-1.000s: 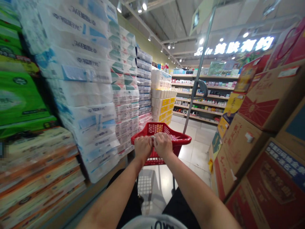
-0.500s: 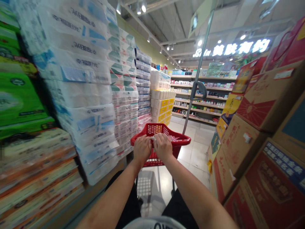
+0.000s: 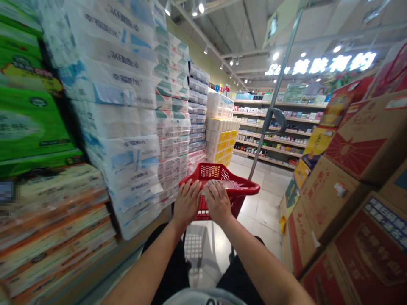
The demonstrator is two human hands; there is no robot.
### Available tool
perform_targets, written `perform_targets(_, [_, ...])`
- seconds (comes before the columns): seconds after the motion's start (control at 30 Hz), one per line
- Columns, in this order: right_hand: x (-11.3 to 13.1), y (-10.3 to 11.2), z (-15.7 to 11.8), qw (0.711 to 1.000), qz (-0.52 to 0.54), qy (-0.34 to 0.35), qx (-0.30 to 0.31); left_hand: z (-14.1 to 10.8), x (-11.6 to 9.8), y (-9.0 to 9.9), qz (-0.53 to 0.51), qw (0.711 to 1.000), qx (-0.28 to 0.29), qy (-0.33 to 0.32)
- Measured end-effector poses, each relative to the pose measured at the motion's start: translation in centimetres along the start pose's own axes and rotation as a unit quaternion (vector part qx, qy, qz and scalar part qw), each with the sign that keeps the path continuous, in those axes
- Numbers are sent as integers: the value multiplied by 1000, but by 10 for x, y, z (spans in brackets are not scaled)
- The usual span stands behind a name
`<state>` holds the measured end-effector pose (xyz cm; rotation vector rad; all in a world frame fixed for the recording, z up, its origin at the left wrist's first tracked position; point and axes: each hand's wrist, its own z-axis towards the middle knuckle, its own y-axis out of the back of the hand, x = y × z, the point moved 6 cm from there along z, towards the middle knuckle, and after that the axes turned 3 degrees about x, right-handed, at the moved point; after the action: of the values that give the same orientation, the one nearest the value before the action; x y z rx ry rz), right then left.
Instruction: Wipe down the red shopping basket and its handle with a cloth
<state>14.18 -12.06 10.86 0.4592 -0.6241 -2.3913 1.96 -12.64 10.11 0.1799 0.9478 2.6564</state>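
Observation:
A red plastic shopping cart (image 3: 210, 170) stands in front of me, its red handle (image 3: 248, 187) running crosswise. My left hand (image 3: 187, 202) is on the left part of this handle, fingers laid over the bar. Beside it, my right hand (image 3: 217, 200) curls over the middle of the handle. A small whitish scrap shows at the right hand's fingers; I cannot make out what it is. Past the right hand, something pinkish lies along the bar. Behind the cart's right side rises a grey metal pole (image 3: 259, 144) with a dark hook-shaped grip (image 3: 280, 120).
Tall stacks of white toilet paper packs (image 3: 127, 123) line the left, with green packs (image 3: 28, 123) nearer me. Cardboard cartons (image 3: 337, 195) are piled on the right. Tiled floor (image 3: 265, 203) runs between them toward shelves (image 3: 276, 146) of small goods.
My left hand has slid left along the handle, away from the right hand, and its fingers lie flatter. The scene has shifted slightly rightward in view.

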Motion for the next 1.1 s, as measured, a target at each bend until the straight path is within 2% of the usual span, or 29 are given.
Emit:
perform_targets(0.13, [7,-2,1,998,16,53,-4,-5,7,-1,4,999,-26,-27])
perform_targets(0.27, [15,-5,10,998,38,54,-3,-10,12,-2,1,999,-47,-27])
perform_targets(0.43, [26,-6,10,996,66,65,-7,-15,16,-2,-3,999,-44,-31])
perform_targets(0.63, [30,-6,31,995,89,41,6,-25,37,2,-4,996,-79,38])
perform_targets(0.87, [51,-27,59,993,92,-17,65,-31,50,-6,-2,996,-78,34])
perform_targets(1.0, [55,-27,53,995,78,5,66,-34,53,-4,7,997,-67,27])
perform_targets(1.1, [36,-14,30,996,60,40,58,-36,52,-3,9,998,-53,24])
